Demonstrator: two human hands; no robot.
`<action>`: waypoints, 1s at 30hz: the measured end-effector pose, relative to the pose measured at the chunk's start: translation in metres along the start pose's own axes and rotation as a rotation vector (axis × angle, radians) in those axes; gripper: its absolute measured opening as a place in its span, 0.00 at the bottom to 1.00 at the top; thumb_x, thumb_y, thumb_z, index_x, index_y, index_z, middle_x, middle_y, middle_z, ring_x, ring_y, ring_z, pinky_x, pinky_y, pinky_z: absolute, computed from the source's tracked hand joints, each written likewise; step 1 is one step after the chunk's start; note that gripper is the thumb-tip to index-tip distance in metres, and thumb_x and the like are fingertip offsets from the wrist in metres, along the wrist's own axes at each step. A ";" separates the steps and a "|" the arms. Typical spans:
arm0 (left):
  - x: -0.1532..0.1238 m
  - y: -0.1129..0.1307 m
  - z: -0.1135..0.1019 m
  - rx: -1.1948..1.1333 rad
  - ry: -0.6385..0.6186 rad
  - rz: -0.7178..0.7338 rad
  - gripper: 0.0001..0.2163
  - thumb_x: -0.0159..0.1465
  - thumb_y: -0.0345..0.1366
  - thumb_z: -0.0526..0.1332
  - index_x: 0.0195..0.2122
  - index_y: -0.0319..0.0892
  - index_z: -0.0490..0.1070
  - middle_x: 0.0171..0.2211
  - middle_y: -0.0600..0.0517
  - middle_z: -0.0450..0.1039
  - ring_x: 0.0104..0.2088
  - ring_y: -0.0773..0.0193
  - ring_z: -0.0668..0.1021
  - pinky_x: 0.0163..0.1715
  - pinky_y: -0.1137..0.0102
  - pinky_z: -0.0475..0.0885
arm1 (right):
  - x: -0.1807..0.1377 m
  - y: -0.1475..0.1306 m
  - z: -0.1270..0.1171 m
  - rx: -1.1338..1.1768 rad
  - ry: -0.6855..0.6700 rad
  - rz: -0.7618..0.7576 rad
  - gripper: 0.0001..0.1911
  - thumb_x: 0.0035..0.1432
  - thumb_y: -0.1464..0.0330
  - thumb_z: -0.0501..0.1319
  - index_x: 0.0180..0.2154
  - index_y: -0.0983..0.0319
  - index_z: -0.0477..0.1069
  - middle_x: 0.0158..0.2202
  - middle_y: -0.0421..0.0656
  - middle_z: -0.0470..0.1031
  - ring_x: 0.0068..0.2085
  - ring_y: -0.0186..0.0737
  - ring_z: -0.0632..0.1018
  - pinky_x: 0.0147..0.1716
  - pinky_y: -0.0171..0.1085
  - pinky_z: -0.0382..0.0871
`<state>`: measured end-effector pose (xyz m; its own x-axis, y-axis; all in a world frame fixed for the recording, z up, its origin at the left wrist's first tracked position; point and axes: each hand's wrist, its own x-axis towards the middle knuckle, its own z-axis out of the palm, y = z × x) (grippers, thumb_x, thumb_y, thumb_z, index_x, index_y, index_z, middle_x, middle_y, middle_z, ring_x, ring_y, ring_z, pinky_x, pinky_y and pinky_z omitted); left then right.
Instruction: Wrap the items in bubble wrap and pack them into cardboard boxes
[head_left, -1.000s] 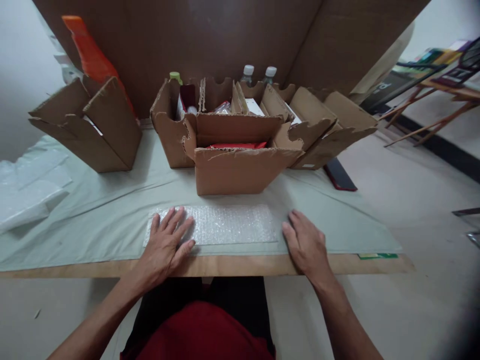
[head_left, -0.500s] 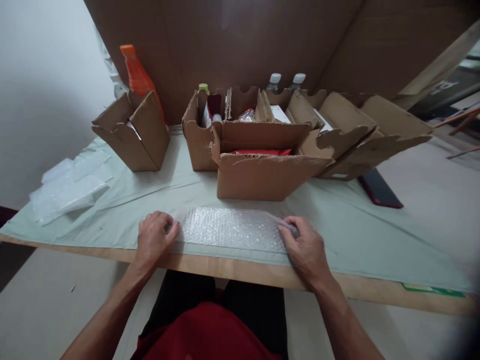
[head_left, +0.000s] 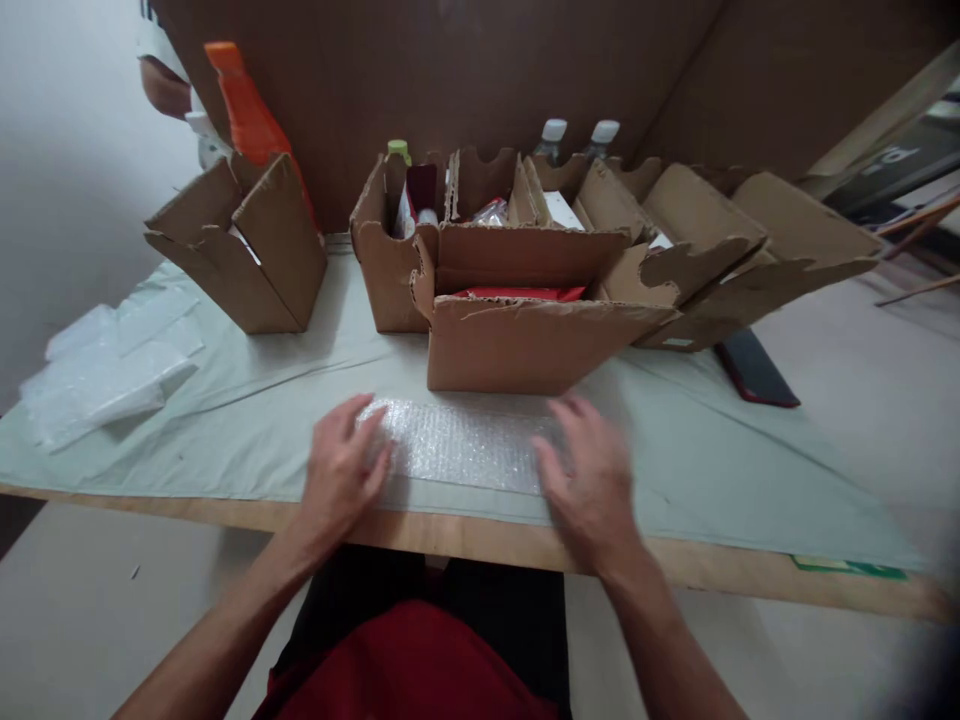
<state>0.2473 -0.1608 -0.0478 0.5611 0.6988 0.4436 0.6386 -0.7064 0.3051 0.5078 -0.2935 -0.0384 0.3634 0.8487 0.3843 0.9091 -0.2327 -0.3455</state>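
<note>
the hands have shifted since half a second ago: the right hand [head_left: 589,470], which had a bent-up end of the bubble wrap [head_left: 465,450] between its fingers, now has its fingers apart and sits a bit further in, and the left hand [head_left: 345,455] has loosened from its curl. from where i stand, both are half open, thumbs away from fingers, pinching nothing; the right is blurred, and i can't tell how firmly either one touches the wrap.

the wooden edge [head_left: 480,540] of the table runs nearest the person. just beyond it, on the pale green cloth [head_left: 697,480], the wrap lies between the hands, its long axis running left to right, roughly along that edge. each hand is at its own end, neither clearly nearer. the wrap looks flat, clear and glinting, bubbled all over.

right behind it stands an open cardboard box [head_left: 525,350] with something red [head_left: 525,293] inside; farther back, more boxes and an orange bottle [head_left: 251,115].
</note>
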 end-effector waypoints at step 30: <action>-0.008 -0.024 -0.019 -0.032 -0.108 -0.441 0.06 0.61 0.38 0.57 0.33 0.44 0.72 0.34 0.47 0.78 0.38 0.53 0.77 0.41 0.60 0.71 | -0.008 0.044 -0.028 0.213 -0.151 0.142 0.16 0.61 0.54 0.58 0.37 0.58 0.75 0.39 0.48 0.81 0.39 0.50 0.81 0.41 0.47 0.76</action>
<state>0.2174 -0.1518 -0.0432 0.2923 0.9401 0.1752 0.8131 -0.3408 0.4719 0.5502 -0.3236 -0.0325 0.4347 0.8796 0.1932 0.7825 -0.2628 -0.5644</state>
